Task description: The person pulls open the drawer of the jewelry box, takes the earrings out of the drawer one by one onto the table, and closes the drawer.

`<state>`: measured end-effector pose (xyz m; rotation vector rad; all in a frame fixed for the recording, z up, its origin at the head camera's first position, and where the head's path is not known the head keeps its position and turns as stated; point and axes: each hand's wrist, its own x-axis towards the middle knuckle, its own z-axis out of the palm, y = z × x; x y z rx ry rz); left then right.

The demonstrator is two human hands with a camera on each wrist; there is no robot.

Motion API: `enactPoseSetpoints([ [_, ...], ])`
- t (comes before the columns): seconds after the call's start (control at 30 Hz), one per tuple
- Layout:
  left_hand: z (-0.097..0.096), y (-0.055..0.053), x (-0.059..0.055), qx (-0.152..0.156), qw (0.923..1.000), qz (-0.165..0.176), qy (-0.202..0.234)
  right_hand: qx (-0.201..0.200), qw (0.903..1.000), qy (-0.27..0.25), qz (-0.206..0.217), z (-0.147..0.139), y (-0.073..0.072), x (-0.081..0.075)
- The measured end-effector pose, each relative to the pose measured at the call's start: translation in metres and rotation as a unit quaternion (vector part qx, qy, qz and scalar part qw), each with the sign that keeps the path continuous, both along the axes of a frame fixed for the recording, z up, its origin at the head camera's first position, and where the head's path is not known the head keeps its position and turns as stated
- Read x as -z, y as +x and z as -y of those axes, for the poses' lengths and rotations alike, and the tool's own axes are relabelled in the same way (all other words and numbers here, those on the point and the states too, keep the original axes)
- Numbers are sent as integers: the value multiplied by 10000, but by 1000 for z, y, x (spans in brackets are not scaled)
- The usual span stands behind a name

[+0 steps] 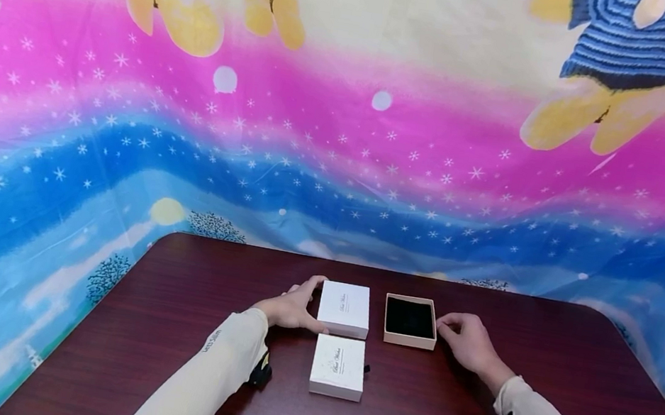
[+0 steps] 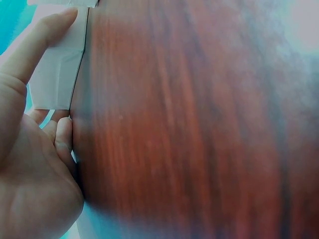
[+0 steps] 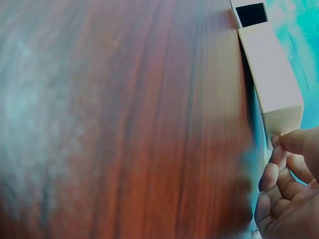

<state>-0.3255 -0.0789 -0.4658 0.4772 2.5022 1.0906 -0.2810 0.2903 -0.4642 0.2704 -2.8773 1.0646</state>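
Observation:
A white gift box sleeve with printed lettering [image 1: 345,308] lies on the table, its dark opening visible in the right wrist view. My left hand [image 1: 292,307] holds it from the left, thumb on the near side and fingers toward the far side. To its right, apart from it, sits an open box drawer [image 1: 408,341] with a black lining [image 1: 410,317]. At the drawer's right end, my right hand [image 1: 469,339] pinches with thumb and index finger; what lies between the fingertips is mostly hidden. Its other fingers are curled.
A second white box [image 1: 338,367] with similar lettering and a small black tab [image 1: 367,368] lies just nearer than the sleeve. Everything rests on a dark red wooden table [image 1: 220,269]. A patterned cloth [image 1: 344,130] hangs behind the table's far edge.

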Motion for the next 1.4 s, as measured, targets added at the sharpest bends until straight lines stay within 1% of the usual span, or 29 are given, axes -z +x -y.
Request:
enactPoseSetpoints([
  [0.2,0,0,-1,-7,10000,43,0,26,9999,-104,36,1,0,0],
  [0.4,0,1,-1,-2,10000,11,3,36,9999,-151,-3,1,-2,1],
  [0.7,0,-1,0,32,9999,60,-157,29,9997,-253,-16,6,-2,1],
  [0.97,0,-1,0,6,10000,55,-78,37,9994,-346,23,11,-1,4],
  [1.2,0,1,-2,33,9999,86,-43,41,9991,-411,85,15,1,3],
  [1.3,0,0,-1,51,9999,79,-103,27,9989,-450,120,17,1,2],
  [1.4,0,-1,2,43,9999,63,-147,34,9988,-473,143,19,1,2],
])
